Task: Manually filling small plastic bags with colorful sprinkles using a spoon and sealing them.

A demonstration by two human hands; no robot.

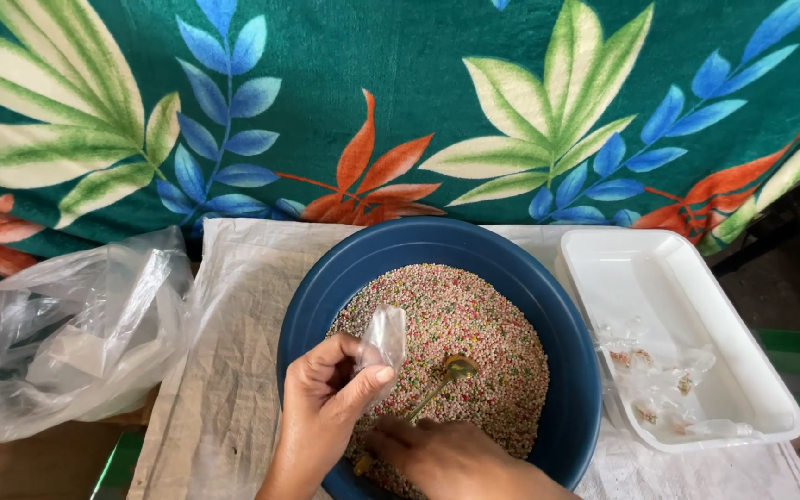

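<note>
A round dark blue basin [574,344] holds a heap of tiny multicoloured beads [463,324]. My left hand [324,400] pinches a small clear plastic pouch [384,337] between thumb and fingers, just above the beads. My right hand [451,456] grips the handle of a small gold spoon [451,372], whose bowl rests on the beads beside the pouch. A white rectangular tray [733,343] to the right of the basin contains a few small clear pouches [659,375] with beads inside.
A crumpled clear plastic bag [71,333] lies at the left. The basin and tray sit on a pale woven sack [233,324]. A green cloth with a leaf print [400,93] covers the far side.
</note>
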